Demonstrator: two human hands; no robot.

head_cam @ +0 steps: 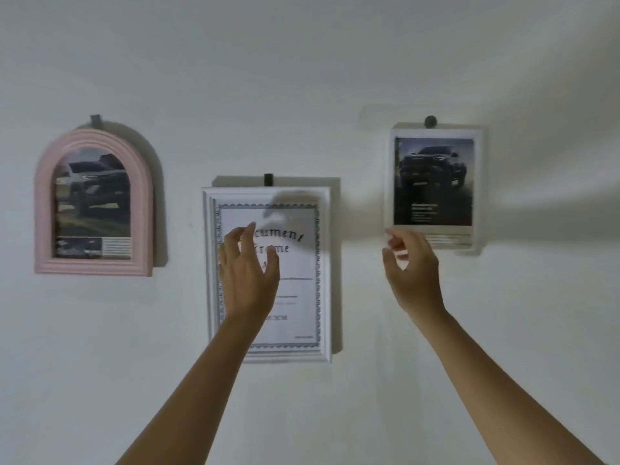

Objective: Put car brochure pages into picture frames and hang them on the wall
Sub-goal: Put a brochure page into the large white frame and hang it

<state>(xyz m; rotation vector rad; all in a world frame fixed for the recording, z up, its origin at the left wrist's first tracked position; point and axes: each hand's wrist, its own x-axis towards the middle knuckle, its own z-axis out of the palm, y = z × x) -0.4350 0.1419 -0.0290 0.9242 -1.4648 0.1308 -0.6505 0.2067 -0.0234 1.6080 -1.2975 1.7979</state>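
Three frames hang on a white wall. At the left, a pink arched frame [94, 203] holds a car brochure page. The white rectangular frame [268, 273] in the middle shows its stock "Document Frame" insert. A pale frame [436, 186] with a dark car page hangs at the upper right. My left hand [246, 266] is raised in front of the middle frame, fingers loosely spread and holding nothing. My right hand [411, 266] hovers just below the right frame's lower left corner, its fingers loosely curled and empty.
Each frame hangs from a small dark hook [268, 179] on the wall. Bare wall surrounds the frames, above and below. Soft shadows of my arms fall across the right side of the wall.
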